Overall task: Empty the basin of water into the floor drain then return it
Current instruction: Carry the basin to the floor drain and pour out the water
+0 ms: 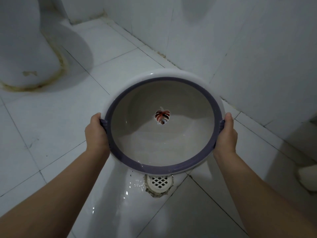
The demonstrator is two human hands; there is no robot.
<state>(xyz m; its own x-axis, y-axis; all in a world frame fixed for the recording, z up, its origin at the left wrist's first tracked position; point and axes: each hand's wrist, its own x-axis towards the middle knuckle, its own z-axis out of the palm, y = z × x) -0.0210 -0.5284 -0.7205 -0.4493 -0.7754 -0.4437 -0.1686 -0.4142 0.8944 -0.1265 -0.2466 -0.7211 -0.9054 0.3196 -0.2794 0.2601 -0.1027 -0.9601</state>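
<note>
I hold a round white basin point(120, 162) with a purple rim and a red leaf print on its bottom. It is tilted toward me, its near lip low over the white grated floor drain point(159, 182). A shallow pool of water lies in its near, lower part. My left hand point(97, 133) grips the left rim handle, and my right hand point(226, 133) grips the right one. The tiles around the drain are wet and glossy.
A white toilet base point(29, 54) with a stained seal stands at the far left. Tiled walls point(257, 48) meet in a corner behind the basin. A pale object point(308, 177) lies on the floor at the right edge.
</note>
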